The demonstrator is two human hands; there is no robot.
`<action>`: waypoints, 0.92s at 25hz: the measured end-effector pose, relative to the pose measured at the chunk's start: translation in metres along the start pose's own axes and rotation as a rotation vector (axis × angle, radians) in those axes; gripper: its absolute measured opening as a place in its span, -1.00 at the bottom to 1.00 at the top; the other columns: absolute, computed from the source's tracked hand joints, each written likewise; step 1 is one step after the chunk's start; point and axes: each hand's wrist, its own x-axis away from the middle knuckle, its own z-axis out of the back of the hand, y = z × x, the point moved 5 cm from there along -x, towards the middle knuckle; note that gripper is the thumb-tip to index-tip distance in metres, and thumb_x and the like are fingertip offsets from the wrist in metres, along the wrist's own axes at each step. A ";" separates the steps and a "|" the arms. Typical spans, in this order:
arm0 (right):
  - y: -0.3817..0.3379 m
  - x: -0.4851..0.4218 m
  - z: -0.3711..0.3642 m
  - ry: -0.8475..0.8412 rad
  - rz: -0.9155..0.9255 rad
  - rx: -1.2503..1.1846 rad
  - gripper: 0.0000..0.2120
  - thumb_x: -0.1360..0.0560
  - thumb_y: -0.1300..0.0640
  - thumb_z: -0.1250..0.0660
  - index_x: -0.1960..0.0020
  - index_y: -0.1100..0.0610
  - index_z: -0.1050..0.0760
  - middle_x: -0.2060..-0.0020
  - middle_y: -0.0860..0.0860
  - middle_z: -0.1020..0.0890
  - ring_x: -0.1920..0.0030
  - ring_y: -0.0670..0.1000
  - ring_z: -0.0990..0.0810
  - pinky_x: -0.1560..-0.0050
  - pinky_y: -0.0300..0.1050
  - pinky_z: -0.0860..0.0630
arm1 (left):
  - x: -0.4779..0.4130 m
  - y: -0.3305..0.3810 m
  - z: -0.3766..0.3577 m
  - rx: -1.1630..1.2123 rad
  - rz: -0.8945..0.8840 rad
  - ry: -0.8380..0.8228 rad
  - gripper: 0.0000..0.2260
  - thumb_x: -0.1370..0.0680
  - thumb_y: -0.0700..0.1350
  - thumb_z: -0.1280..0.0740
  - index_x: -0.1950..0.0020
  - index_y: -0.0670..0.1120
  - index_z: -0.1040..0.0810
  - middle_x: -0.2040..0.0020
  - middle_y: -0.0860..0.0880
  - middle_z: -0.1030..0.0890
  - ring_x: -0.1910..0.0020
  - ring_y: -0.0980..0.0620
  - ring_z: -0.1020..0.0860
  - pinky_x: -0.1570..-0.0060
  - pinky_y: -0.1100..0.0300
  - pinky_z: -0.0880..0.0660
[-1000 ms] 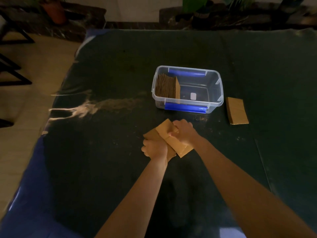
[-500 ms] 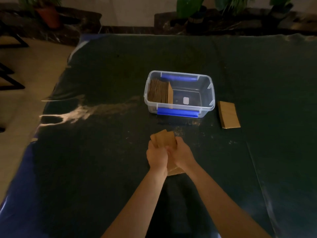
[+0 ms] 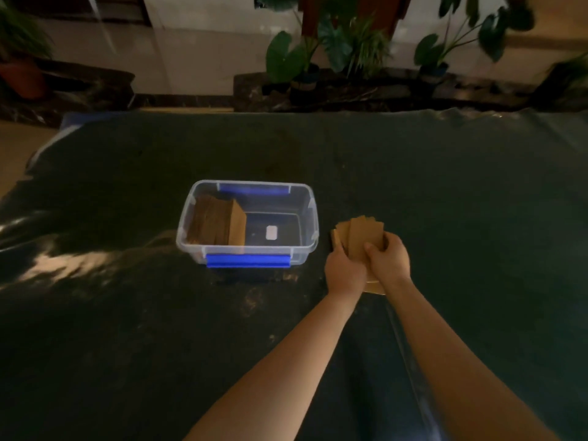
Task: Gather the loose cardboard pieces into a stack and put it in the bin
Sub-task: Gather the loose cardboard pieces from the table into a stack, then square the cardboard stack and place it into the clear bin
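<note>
Two hands hold a bunch of cardboard next to the bin

A person's two bare hands are side by side on a big dark green table cover [image 3: 127, 329]. The left hand [image 3: 345, 271] and the right hand [image 3: 388, 257] are touching each other. Both are closed around a small bunch of flat brown cardboard pieces [image 3: 361, 234]. The left hand grips the left side of the bunch and the right hand grips the right side, with the right thumb lying across the front. The tops of the pieces stick up above the fingers and are a bit fanned out, so the edges do not line up. One more bit of brown cardboard peeks out under the wrists. It is hard to tell if that bit is held or lies on the cover.

The bunch is just to the right of a clear plastic bin with blue clips [image 3: 248, 261]. It is close to the bin's right wall, but outside it. Inside the bin, on its left side, a row of brown cardboard pieces standing on edge [image 3: 218, 226] leans together. The right half of the bin floor is bare but for a small white label [image 3: 271, 233].

Past the far edge of the table stand some green leafy potted plants [image 3: 321, 55] by a pale wall
</note>
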 end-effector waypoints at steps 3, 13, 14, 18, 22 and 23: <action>0.015 -0.038 -0.030 -0.104 -0.038 0.134 -0.58 -0.54 0.15 -0.21 -0.36 0.23 -0.30 -0.30 0.21 -0.42 -0.24 0.19 -0.44 -0.18 0.05 -0.44 | -0.042 -0.014 -0.013 -0.297 -0.040 0.064 -0.71 -0.50 0.03 -0.28 -0.14 -0.10 -0.47 -0.14 -0.12 -0.56 -0.14 -0.07 -0.50 -0.05 0.18 -0.41; 0.041 -0.043 -0.056 -0.226 -0.199 -0.134 -0.67 -0.60 0.01 -0.01 -0.26 0.12 -0.37 -0.26 0.16 -0.43 -0.14 0.14 -0.51 -0.16 0.09 -0.50 | -0.078 -0.018 -0.023 -0.114 0.240 0.025 -0.70 -0.48 -0.07 -0.28 -0.18 -0.13 -0.40 -0.18 -0.17 -0.51 -0.01 -0.06 -0.49 -0.09 0.04 -0.46; 0.043 -0.037 -0.053 -0.252 -0.239 -0.252 -0.69 -0.61 0.04 -0.02 -0.25 0.12 -0.39 -0.21 0.14 -0.47 -0.09 0.11 -0.53 -0.13 0.06 -0.51 | -0.071 -0.010 -0.026 -0.204 0.172 0.004 -0.73 -0.48 -0.07 -0.26 -0.15 -0.13 -0.44 -0.14 -0.16 -0.55 -0.04 -0.08 -0.50 -0.15 -0.01 -0.44; 0.049 0.007 -0.015 -0.266 -0.056 -0.348 -0.61 -0.56 0.11 -0.12 -0.38 0.13 -0.28 -0.18 0.04 -0.48 -0.10 -0.04 -0.47 -0.07 -0.13 -0.42 | -0.013 0.004 -0.008 -0.625 -0.216 -0.029 -0.64 -0.47 -0.01 -0.27 -0.24 -0.07 -0.40 -0.06 -0.07 -0.58 -0.11 -0.08 -0.50 -0.25 -0.07 -0.34; 0.019 0.070 -0.018 -0.333 0.146 -0.514 -0.46 -0.47 -0.16 -0.17 -0.43 -0.19 -0.15 -0.26 -0.34 -0.34 -0.23 -0.40 -0.32 -0.20 -0.36 -0.23 | 0.056 -0.021 0.063 -1.036 -0.396 -0.004 -0.40 -0.44 -0.01 -0.31 -0.42 0.08 -0.12 -0.25 0.04 -0.47 -0.25 0.02 -0.34 -0.22 0.07 -0.17; 0.007 0.082 -0.034 -0.405 0.182 -0.490 -0.48 -0.46 -0.21 -0.17 -0.40 -0.20 -0.20 -0.20 -0.39 -0.37 -0.16 -0.47 -0.34 -0.12 -0.42 -0.26 | 0.061 -0.027 0.081 -1.110 -0.431 0.004 -0.39 -0.45 -0.02 -0.30 -0.43 0.08 -0.10 -0.28 0.05 -0.44 -0.26 0.03 -0.30 -0.22 0.08 -0.15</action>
